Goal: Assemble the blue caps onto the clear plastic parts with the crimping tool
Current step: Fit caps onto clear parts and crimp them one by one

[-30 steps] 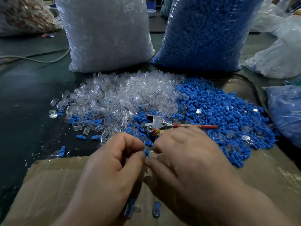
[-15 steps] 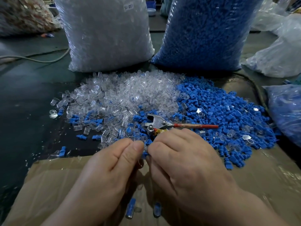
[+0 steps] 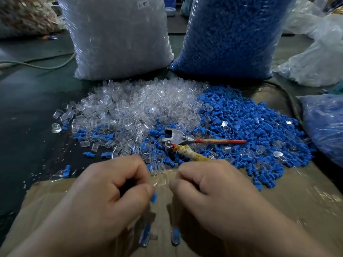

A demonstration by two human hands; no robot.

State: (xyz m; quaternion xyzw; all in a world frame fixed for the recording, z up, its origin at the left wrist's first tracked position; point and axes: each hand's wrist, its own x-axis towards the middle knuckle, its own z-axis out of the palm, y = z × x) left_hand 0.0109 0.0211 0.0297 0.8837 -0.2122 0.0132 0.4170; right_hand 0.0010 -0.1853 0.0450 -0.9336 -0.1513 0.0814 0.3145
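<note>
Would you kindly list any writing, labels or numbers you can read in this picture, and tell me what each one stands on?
"SJ-017": on the small white sticker near the top of the bag of clear parts; the dash is faint.
Nothing else can be read: the bag of blue caps, the crimping tool and the cardboard show no lettering.

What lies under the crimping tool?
The crimping tool rests on loose blue caps mixed with a few clear plastic parts. The surface beneath them is covered and cannot be seen.
</note>
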